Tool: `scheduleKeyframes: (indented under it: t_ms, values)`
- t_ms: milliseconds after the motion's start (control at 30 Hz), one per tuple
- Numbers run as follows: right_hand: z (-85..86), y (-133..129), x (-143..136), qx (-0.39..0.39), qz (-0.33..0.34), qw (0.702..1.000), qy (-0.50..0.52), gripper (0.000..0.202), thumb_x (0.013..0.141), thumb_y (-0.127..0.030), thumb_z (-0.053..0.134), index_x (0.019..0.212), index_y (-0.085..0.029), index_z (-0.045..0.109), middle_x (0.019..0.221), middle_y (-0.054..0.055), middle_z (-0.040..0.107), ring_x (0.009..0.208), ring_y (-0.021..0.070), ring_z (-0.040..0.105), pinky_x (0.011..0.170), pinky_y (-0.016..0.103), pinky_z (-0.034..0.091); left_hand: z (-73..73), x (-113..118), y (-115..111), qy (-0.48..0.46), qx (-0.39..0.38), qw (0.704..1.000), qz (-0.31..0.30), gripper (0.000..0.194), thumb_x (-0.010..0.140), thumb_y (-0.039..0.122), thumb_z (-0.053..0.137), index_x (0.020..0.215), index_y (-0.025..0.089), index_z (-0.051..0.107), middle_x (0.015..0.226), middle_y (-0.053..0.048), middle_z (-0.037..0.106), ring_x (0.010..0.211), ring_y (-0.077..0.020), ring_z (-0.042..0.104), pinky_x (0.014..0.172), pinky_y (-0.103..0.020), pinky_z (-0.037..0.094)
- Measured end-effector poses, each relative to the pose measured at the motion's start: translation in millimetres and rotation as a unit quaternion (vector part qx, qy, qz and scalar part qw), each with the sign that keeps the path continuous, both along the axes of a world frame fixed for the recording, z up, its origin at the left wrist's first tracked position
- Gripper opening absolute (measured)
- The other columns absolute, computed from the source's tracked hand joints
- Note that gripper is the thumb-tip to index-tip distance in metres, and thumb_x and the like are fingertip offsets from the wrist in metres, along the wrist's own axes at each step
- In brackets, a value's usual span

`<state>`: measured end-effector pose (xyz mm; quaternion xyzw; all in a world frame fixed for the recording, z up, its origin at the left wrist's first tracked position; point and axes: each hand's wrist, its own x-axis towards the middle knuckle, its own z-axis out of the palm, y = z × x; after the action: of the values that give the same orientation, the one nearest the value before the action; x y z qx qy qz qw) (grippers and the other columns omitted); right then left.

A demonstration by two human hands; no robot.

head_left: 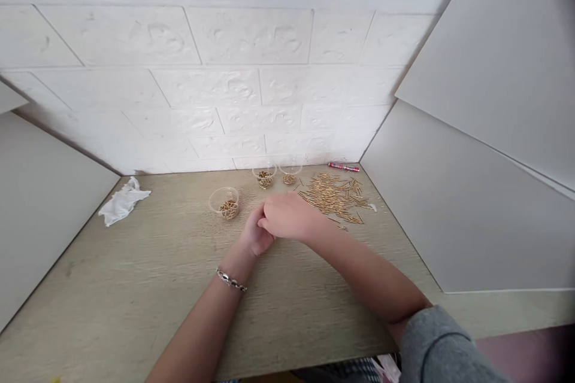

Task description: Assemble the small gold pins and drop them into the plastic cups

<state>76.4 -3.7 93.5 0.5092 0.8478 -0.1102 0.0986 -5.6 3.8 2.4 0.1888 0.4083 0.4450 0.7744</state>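
My left hand (258, 236), with a chain bracelet (230, 280) on the wrist, is held over the middle of the table, fingers curled. My right hand (287, 215) meets it from the right, bent over its fingertips and closed. Whatever lies between the two hands is hidden. Just left of them stands a clear plastic cup (224, 202) with small brass-coloured pieces in it. Behind the hands are a second clear cup (264, 177) of small metal pieces and a third cup (290, 170) with fewer, copper-toned pieces. A spread of thin gold-coloured pins (332, 196) lies right of my right hand.
A crumpled white tissue (124, 201) lies at the left on the table (157, 275). A red tube-shaped item (344, 167) rests at the back right. Tiny bits are scattered around the near cup. A white brick-pattern wall (202, 90) and grey side panels (417, 191) enclose the table.
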Motion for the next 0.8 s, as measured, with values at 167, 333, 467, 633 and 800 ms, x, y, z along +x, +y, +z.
scheduleKeyframes:
  t_ms: [167, 333, 467, 633, 800]
  values:
    - [-9.1, 12, 10, -0.029, -0.017, 0.999, 0.033, 0.026, 0.077, -0.011, 0.043, 0.087, -0.01, 0.067, 0.087, 0.014, 0.067, 0.074, 0.0199, 0.061, 0.056, 0.026, 0.039, -7.5, 7, 5, -0.012, -0.002, 1.0, -0.007, 0.027, 0.084, 0.023, 0.036, 0.074, 0.012, 0.059, 0.062, -0.004, 0.059, 0.056, -0.013, 0.055, 0.05, -0.023, 0.042]
    - [-15.8, 46, 27, -0.048, 0.002, 0.991, 0.124, 0.029, 0.081, -0.019, 0.037, 0.078, -0.011, 0.065, 0.075, 0.01, 0.065, 0.061, 0.0141, 0.055, 0.052, 0.024, 0.037, -18.8, 13, 5, 0.015, 0.015, 0.999, 0.035, 0.024, 0.082, 0.023, 0.036, 0.062, 0.015, 0.047, 0.055, -0.001, 0.05, 0.047, -0.01, 0.046, 0.047, -0.022, 0.039]
    - [-30.0, 72, 27, 0.129, -0.055, 0.968, 0.207, 0.034, 0.086, -0.029, 0.032, 0.097, -0.012, 0.06, 0.104, 0.012, 0.059, 0.084, 0.0175, 0.056, 0.067, 0.026, 0.04, -20.1, 15, 3, 0.026, 0.014, 0.999, 0.045, 0.027, 0.083, 0.027, 0.035, 0.059, 0.017, 0.039, 0.055, 0.0, 0.047, 0.046, -0.0096, 0.044, 0.049, -0.022, 0.039]
    - [-58.6, 85, 14, 0.103, -0.066, 0.98, 0.159, 0.054, 0.082, -0.058, 0.033, 0.105, -0.016, 0.059, 0.108, 0.014, 0.056, 0.093, 0.0245, 0.056, 0.073, 0.032, 0.042, -18.0, 18, 2, 0.02, 0.031, 0.998, 0.056, 0.03, 0.085, 0.035, 0.036, 0.061, 0.017, 0.04, 0.056, 0.0, 0.045, 0.047, -0.0103, 0.043, 0.049, -0.023, 0.038]
    - [-70.3, 92, 10, 0.094, -0.06, 0.982, 0.15, 0.055, 0.081, -0.06, 0.034, 0.097, -0.015, 0.063, 0.102, 0.015, 0.061, 0.091, 0.0248, 0.057, 0.073, 0.033, 0.043, -20.2, 22, 3, 0.028, 0.048, 0.995, 0.081, 0.027, 0.085, 0.03, 0.036, 0.062, 0.017, 0.04, 0.054, 0.002, 0.042, 0.047, -0.0094, 0.042, 0.049, -0.022, 0.037]
